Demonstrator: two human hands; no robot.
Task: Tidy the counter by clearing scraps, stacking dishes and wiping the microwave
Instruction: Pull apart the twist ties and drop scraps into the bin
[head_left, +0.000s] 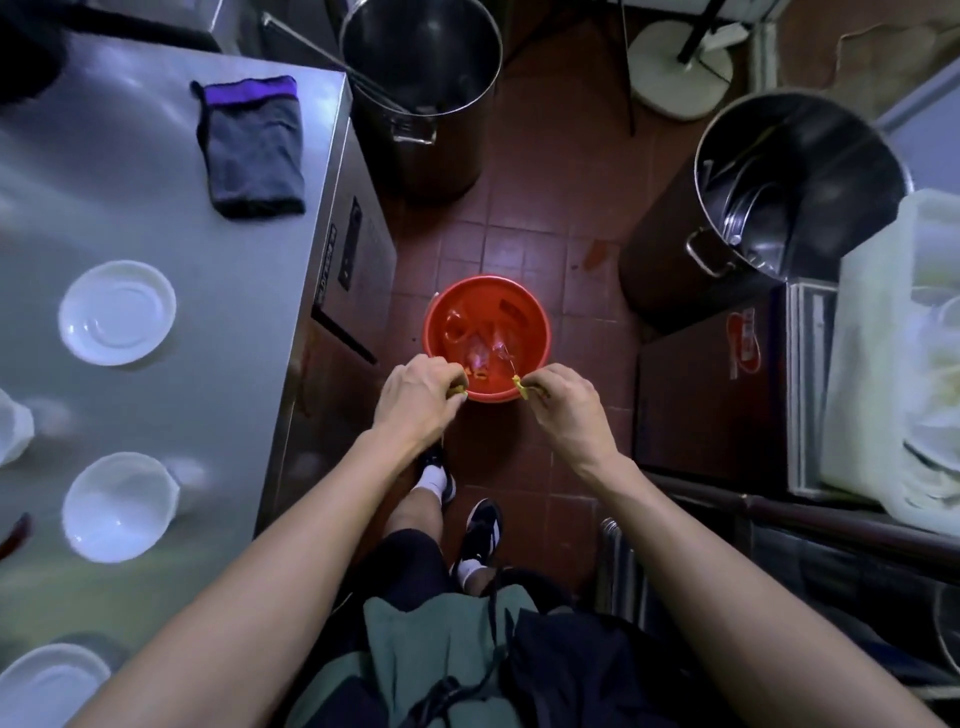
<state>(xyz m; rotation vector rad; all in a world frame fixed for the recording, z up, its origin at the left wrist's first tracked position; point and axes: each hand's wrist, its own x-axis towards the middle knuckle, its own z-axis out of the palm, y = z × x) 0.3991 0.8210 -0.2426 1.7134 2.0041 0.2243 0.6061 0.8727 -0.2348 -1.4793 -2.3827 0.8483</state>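
Both hands, left (415, 396) and right (563, 402), each pinch yellow scraps (518, 385) over the red bucket (441, 312) on the floor, while bowls (117, 313) sit unstacked on the tabletop (249, 291) beside the cloth (254, 150), wiping apparently undone.

Both bare forearms reach forward and down from the near edge, converging toward the middle; the left hand (415, 397) sits knuckles up, its fingers curled and pinching a small yellow scrap (459, 391); the right hand (563, 402), level with it and just apart, curls its fingers round another yellow scrap (519, 385).
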